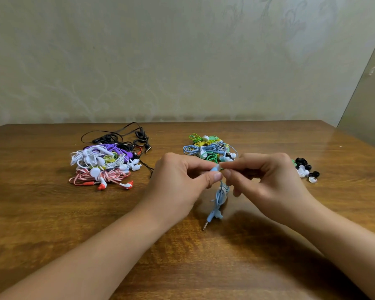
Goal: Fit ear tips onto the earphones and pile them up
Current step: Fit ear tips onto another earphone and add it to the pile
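Pinching blue earbud (215,168), both hands' fingers (214,176)

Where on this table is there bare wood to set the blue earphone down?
Bare wood lies between the left pile and right pile, and along the table's near edge. It is crowded around the loose ear tips at right.

Glossy varnished wood counter (268,267) with visible grain, matt patterned wallpaper (160,61), smooth plastic-coated light blue earphone cable (220,197) ending in a shiny metal plug (205,225), soft-looking rubbery black and white ear tips (305,168)
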